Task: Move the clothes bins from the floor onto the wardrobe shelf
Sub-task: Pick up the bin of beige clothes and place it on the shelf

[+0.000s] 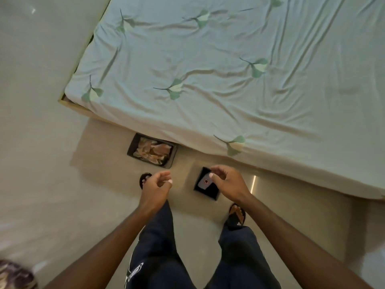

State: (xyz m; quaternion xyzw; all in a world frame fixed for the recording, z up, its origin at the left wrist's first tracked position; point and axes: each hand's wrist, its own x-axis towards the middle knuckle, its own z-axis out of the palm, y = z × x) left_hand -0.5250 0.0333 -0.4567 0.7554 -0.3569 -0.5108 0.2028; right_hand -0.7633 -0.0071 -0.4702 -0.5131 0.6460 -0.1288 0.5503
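Note:
Two dark clothes bins stand on the floor beside the bed. The larger bin (pixel 133 145) holds pale folded clothes and sits close to the bed's edge. The smaller bin (pixel 205 191) holds a grey garment with a small dark mark; it lies between my feet, partly hidden by my right hand (pixel 226 182). That hand hovers above it, its fingers loosely curled and holding nothing. My left hand (pixel 156 187) hangs over the floor to the left, fingers loosely curled, also holding nothing. No wardrobe shelf is in view.
A bed (pixel 229 69) with a pale green leaf-print sheet fills the upper right. Beige floor tiles (pixel 41 142) stretch to the left. My sandalled feet (pixel 237 214) stand near the small bin. A patterned cloth (pixel 14 275) lies at the bottom left corner.

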